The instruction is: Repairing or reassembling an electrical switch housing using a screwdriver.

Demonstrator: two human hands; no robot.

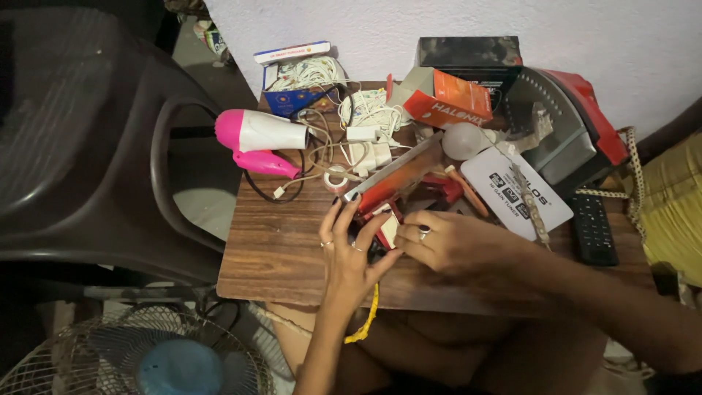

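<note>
Keep your left hand (349,252) and right hand (457,241) pinching the small white part (390,230) below the red tool (395,183); steady both wrists on the worktop (278,249).

I've got one head view, looking steeply down from close above the small brown wooden table (274,249) against the white wall (585,36).

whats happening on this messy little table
A person sits at a small wooden table heaped with odds and ends. Both hands meet at a small white and red part near the front of the pile: the left hand cups it from below, the right hand pinches it. A pink and white hair dryer and tangled white cables lie behind.
</note>
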